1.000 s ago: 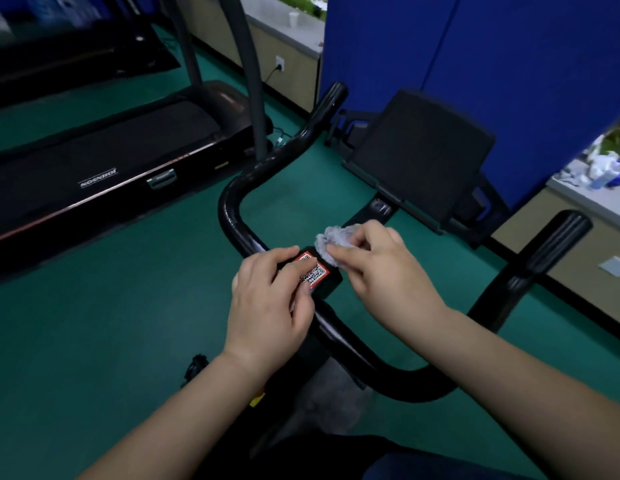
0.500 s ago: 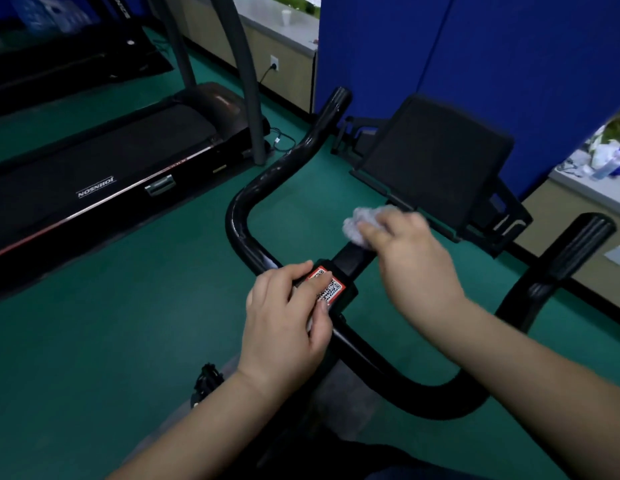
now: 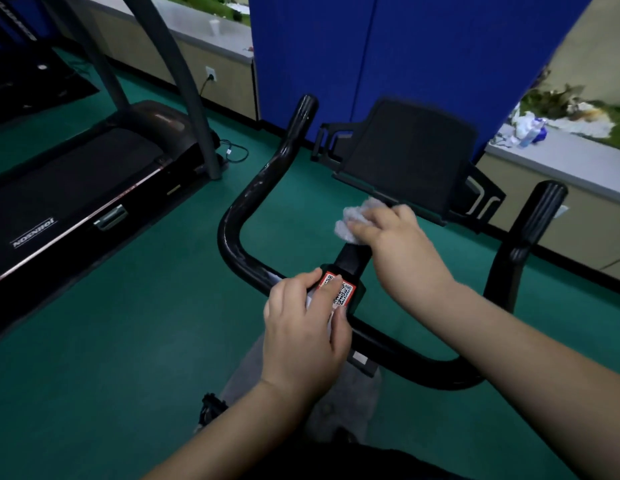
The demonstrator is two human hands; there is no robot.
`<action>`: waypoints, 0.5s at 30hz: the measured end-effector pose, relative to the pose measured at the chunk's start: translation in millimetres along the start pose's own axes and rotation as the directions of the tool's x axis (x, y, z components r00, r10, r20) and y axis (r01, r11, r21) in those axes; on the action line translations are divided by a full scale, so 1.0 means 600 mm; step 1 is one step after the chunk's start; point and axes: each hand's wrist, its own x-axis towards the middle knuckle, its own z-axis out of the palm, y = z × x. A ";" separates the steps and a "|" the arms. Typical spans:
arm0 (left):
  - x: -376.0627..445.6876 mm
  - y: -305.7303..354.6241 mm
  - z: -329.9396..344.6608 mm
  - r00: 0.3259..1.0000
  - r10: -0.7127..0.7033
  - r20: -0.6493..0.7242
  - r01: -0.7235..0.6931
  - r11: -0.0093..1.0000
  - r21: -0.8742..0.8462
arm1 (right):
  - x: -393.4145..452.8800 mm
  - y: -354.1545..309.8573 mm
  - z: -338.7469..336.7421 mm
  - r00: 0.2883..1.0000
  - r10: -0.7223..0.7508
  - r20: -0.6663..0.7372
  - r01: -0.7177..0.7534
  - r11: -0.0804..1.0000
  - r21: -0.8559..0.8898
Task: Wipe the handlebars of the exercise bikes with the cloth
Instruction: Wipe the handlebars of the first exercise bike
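A crumpled cloth (image 3: pixel 351 221) is pinched in the right hand (image 3: pixel 402 244) against the stem below the console (image 3: pixel 410 157). The handlebar (image 3: pixel 232 237) centre is gripped by the curled left hand (image 3: pixel 305 327), beside a sticker (image 3: pixel 339 291).

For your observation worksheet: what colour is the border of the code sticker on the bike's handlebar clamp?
Red-orange, framing the sticker with its black-and-white code, seen in the head view beside the left hand.

Bare forearms, no sleeves showing, left hand (image 3: pixel 306 336), right hand (image 3: pixel 402 249)
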 end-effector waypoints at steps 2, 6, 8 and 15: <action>0.001 -0.002 0.000 1.000 0.005 0.005 -0.005 1.000 -0.007 | -0.044 -0.009 0.005 0.999 -0.024 -0.042 0.030 0.988 0.153; 0.001 -0.001 0.000 1.000 0.005 0.006 -0.005 1.000 -0.016 | -0.083 -0.006 -0.024 0.923 0.360 0.133 -0.369 0.738 0.565; -0.002 -0.002 0.000 1.000 0.002 0.006 -0.002 1.000 -0.017 | -0.083 0.010 -0.020 0.841 0.515 0.164 -0.498 0.619 0.608; -0.001 -0.001 0.003 1.000 0.003 -0.012 -0.004 1.000 -0.008 | -0.064 -0.039 0.026 0.836 0.502 0.222 -0.509 0.558 0.655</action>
